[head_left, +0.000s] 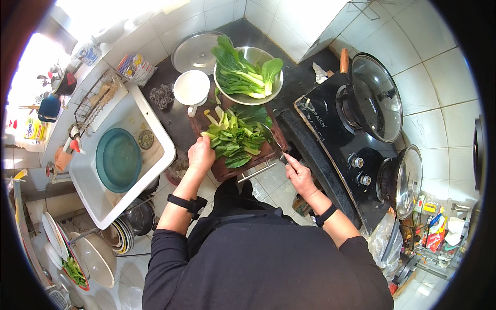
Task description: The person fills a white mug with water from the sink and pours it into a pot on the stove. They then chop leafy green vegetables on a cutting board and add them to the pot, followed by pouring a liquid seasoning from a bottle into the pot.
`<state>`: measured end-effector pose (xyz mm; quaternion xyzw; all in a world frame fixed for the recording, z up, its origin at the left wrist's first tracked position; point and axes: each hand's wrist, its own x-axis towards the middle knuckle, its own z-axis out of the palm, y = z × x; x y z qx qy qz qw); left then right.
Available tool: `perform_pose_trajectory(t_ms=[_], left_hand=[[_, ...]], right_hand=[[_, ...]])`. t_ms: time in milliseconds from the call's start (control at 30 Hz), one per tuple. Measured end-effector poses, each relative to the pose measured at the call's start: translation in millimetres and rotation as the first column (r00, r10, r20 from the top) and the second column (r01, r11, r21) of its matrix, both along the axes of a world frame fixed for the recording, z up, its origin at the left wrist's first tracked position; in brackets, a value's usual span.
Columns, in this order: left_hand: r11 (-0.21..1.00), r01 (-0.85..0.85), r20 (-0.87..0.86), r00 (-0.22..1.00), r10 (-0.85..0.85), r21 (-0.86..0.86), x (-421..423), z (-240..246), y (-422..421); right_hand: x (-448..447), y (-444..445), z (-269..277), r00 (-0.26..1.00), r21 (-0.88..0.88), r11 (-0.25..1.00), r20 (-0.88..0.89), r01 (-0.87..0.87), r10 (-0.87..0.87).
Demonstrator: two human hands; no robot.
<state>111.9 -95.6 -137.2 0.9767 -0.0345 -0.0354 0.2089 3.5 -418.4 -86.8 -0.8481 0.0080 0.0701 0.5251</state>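
Observation:
A heap of cut leafy greens [238, 135] covers much of a reddish-brown cutting board [223, 170] before me. My left hand [201, 154] is curled at the heap's left edge, its fingertips closed on a pale stem; the undersides of the fingers are hidden. In my right hand [300, 174] is the handle of a kitchen knife [276, 138], the index finger stretched along it. The blade points up and left into the right side of the heap, its tip among leaves. Behind the board, whole bok choy [248, 75] lies in a steel bowl [277, 87].
A white mug [192, 87], a round metal lid [197, 48] and a steel scouring pad [161, 97] stand behind left. The white sink [162, 143] at left holds a teal basin [118, 159]. At right, a black gas stove [321, 112] bears two glass-lidded pans. A metal drawer handle [257, 173] juts below the board.

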Motion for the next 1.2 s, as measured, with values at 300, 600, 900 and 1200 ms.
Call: perform_pose_trajectory(t_ms=[300,600,900,1200], left_hand=[[0.943,0.047,0.061,0.998,-0.028,-0.33,44,42,-71],[0.823,0.565,0.474,0.742,-0.475,-0.06,115,107,-85],[0.577,0.67,0.169,0.573,-0.802,0.467,185,86,-156],[0.691,0.695,0.563,0.495,-0.662,0.2,195,114,-139]], right_hand=[[1,17,-31,0.986,0.107,0.991,-0.154,0.082,-0.065],[2,7,-20,0.983,0.048,0.992,-0.145,0.12,-0.112],[-25,-5,14,0.979,0.029,0.981,-0.086,0.19,-0.187],[-41,-14,27,0.941,0.152,0.934,-0.155,0.323,-0.3]])
